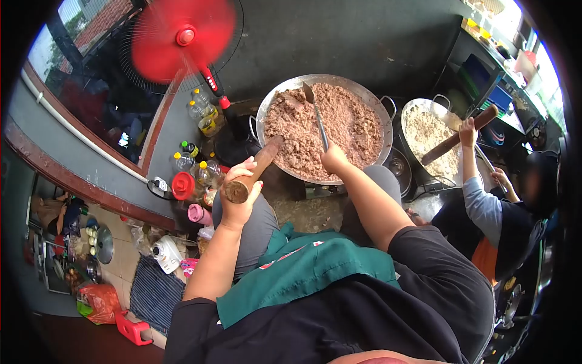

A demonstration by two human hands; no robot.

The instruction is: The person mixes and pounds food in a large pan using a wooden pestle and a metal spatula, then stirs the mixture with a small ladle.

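Observation:
My left hand is around a thick wooden stick, its blunt round end toward me and its far end reaching the rim of a large metal wok. A crumbly brownish-pink food mixture fills that wok. In my right hand is the handle of a long metal spatula; its blade rests on the mixture near the far side. Both hands are closed on their tools, the right one over the near half of the wok.
A co-worker at right grips another wooden stick over a second wok of pale mixture. A red fan spins at upper left. Bottles and a red-lidded jar line the left wall. Shelves stand at right.

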